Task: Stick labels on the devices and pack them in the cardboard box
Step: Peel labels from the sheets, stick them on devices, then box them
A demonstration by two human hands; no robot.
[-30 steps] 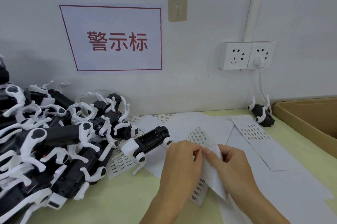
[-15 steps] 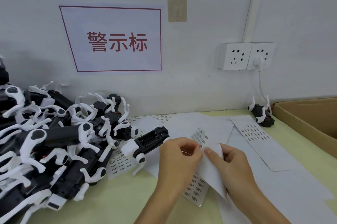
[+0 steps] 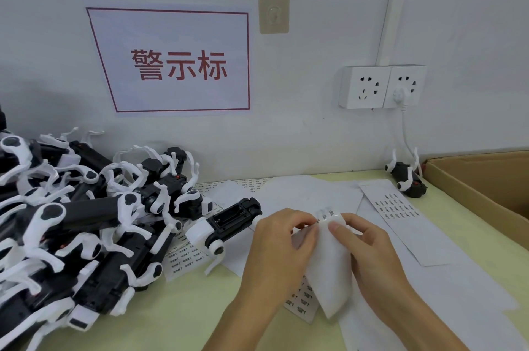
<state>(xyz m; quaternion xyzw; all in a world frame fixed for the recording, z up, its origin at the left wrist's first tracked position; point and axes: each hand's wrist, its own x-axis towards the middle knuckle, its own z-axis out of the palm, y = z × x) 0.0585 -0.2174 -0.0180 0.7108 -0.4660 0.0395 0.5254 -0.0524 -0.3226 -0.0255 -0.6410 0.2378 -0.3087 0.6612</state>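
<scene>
Now | label sheet [image 3: 332, 270] pinched between left hand [image 3: 282, 247], right hand [image 3: 369, 250]

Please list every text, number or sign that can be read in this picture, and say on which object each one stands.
"警示标": large red characters on the wall sign, inside a red border.
Label sheet near the cardboard box: rows of small print, too small to read.
Label sheet beside the pile of devices: print too blurred to read.
Folded sheet gripped by the left hand and right hand: labels unreadable.
</scene>
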